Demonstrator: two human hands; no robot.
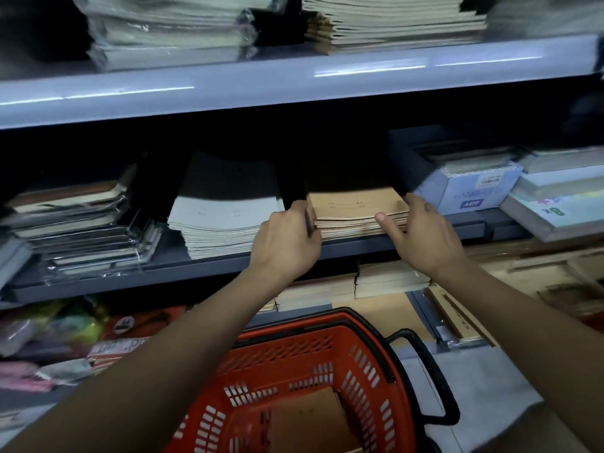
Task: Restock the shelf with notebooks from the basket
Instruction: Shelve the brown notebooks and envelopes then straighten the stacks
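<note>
Notebooks with brown kraft covers [356, 209] sit in a stack on the middle shelf [202, 264], and both hands frame that stack in the head view. The left hand [286, 243] has its grip curled against the stack's left edge, fingers tucked round the side where they are partly hidden; the right hand [425, 235] grips the right corner, thumb laid along the front edges of the covers and fingers wrapped behind (so each grip is closed on the stack rather than spread).

Just left of the left grip lies a taller stack of grey notebooks [222, 223], close to the brown one but with a dark gap between them. Further left is a slumped pile of wrapped dark-covered books [85, 230]. Right of the right grip stands a pale blue box [470, 188] with a printed label, and beyond it a flat pack marked 8K [552, 210].

Above both grips, the upper shelf [294, 83] carries wrapped bundles and a stack of tan exercise books [392, 24].

Below the grips and between the forearms sits the orange basket [313, 364] with black handles, and a brown notebook in the basket [307, 420] lies flat on its floor. More tan stacks [389, 279] lie on the shelf below, under the right grip.
</note>
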